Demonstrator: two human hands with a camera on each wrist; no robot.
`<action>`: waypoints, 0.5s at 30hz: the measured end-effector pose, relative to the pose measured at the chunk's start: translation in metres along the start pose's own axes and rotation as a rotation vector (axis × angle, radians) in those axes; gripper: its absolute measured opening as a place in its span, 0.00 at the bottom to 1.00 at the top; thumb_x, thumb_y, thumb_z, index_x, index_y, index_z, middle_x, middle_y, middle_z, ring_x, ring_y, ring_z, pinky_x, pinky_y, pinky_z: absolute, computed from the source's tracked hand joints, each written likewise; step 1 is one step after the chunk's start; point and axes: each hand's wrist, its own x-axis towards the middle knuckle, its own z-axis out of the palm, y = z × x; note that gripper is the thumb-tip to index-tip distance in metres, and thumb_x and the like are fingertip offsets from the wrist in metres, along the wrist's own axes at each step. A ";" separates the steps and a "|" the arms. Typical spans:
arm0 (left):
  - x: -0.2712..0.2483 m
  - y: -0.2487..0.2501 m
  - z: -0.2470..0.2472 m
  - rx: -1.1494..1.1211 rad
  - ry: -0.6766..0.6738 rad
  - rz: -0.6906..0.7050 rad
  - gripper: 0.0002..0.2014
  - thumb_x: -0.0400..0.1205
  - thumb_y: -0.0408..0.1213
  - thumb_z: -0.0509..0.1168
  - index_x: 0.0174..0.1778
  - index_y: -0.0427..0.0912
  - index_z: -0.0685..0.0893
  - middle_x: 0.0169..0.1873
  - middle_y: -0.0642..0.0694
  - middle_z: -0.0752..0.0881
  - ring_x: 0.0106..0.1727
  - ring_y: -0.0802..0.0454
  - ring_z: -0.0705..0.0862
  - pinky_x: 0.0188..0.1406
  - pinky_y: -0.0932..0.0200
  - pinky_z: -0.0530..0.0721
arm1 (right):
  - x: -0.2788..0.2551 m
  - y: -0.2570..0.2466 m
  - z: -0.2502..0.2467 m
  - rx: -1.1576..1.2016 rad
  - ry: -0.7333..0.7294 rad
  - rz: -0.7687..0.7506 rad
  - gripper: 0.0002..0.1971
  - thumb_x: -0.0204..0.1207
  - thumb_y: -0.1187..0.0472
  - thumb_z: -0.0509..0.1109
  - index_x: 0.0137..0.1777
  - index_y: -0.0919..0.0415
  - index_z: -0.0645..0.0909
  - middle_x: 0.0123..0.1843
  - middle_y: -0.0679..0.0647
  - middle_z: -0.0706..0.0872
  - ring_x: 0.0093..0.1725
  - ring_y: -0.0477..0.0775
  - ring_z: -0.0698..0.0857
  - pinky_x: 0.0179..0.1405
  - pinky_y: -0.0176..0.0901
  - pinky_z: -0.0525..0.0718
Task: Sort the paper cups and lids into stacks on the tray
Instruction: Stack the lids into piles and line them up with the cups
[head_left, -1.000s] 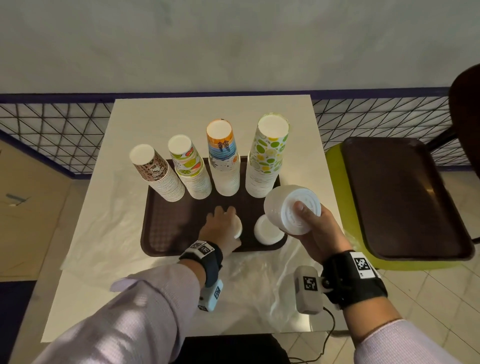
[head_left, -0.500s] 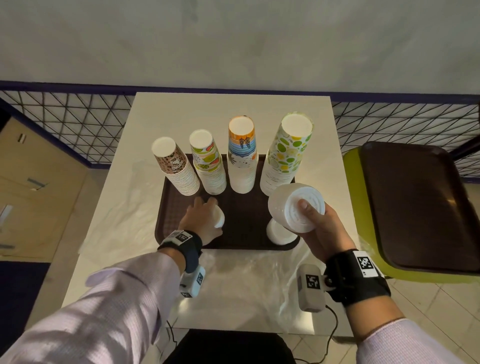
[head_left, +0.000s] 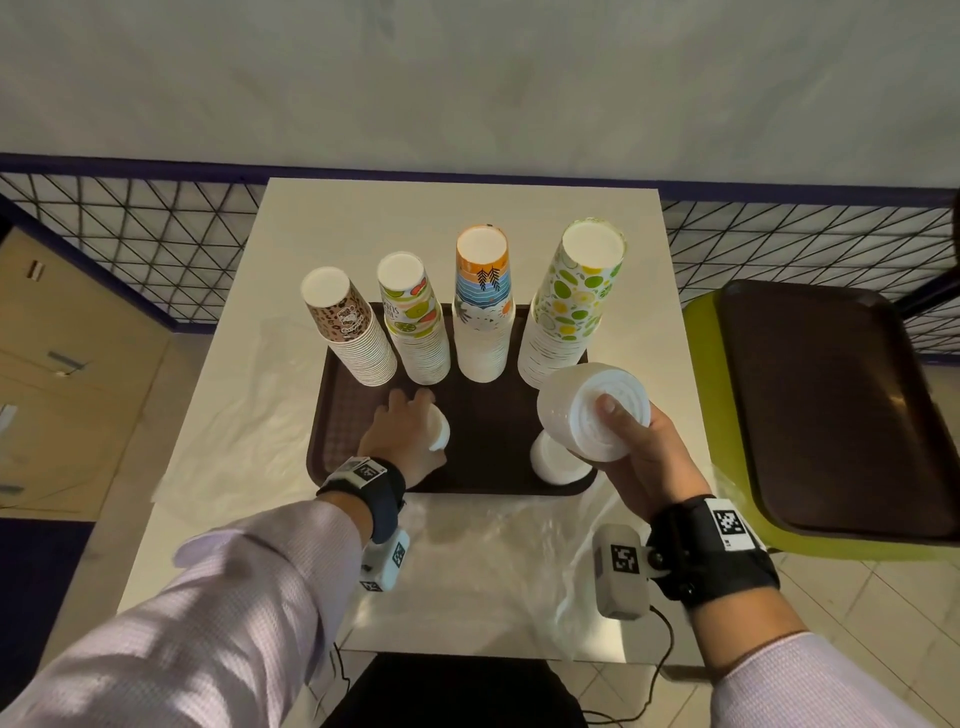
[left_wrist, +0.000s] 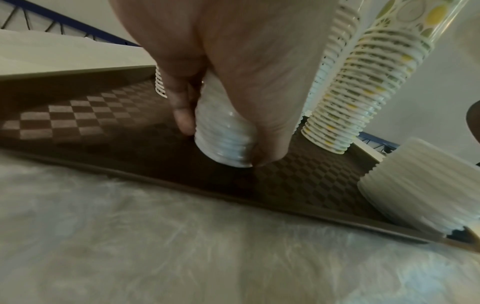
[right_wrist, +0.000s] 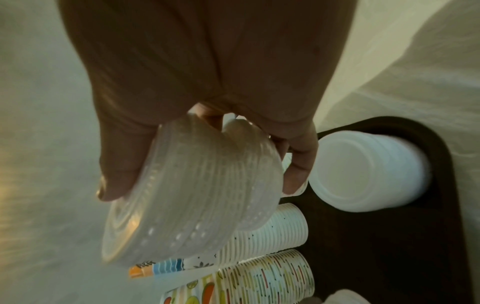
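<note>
A brown tray (head_left: 483, 467) on the white table carries four upside-down cup stacks along its back: leopard print (head_left: 350, 327), fruit print (head_left: 413, 322), orange and blue (head_left: 483, 306), green dotted (head_left: 569, 306). My left hand (head_left: 410, 436) grips a small stack of white lids (left_wrist: 226, 135) standing on the tray's front middle. My right hand (head_left: 631, 441) holds a bigger stack of white lids (head_left: 592, 410), tilted on its side, above the tray's front right. Below it another white lid stack (head_left: 556, 462) sits on the tray, also seen as the white stack (right_wrist: 363, 172).
Clear plastic sheeting (head_left: 493, 545) covers the table's front. A second brown tray (head_left: 831, 410) lies on a green chair at the right. A black mesh railing (head_left: 156, 239) runs behind the table. A wooden cabinet (head_left: 62, 364) stands at the left.
My left hand with its small lid stack has slid left along the tray. My right hand still holds the big lid stack in much the same place.
</note>
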 end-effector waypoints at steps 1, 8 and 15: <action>0.001 0.000 -0.001 0.009 -0.005 -0.001 0.44 0.70 0.47 0.83 0.79 0.50 0.67 0.67 0.41 0.71 0.68 0.34 0.79 0.64 0.40 0.85 | 0.000 0.000 -0.001 -0.003 0.006 0.003 0.27 0.75 0.56 0.74 0.74 0.60 0.80 0.66 0.63 0.88 0.69 0.67 0.85 0.71 0.72 0.80; -0.001 -0.043 -0.018 0.095 0.085 -0.093 0.43 0.69 0.53 0.82 0.78 0.51 0.70 0.67 0.41 0.75 0.68 0.36 0.77 0.60 0.41 0.83 | -0.002 0.000 -0.005 -0.019 0.024 0.008 0.24 0.74 0.56 0.74 0.70 0.58 0.82 0.60 0.59 0.91 0.62 0.60 0.89 0.70 0.70 0.82; -0.007 -0.062 -0.024 0.096 0.122 -0.087 0.50 0.66 0.66 0.79 0.82 0.58 0.64 0.67 0.42 0.76 0.70 0.38 0.77 0.67 0.41 0.79 | 0.008 0.010 0.005 0.007 0.037 0.010 0.27 0.74 0.54 0.75 0.73 0.58 0.81 0.68 0.65 0.86 0.71 0.69 0.84 0.70 0.71 0.82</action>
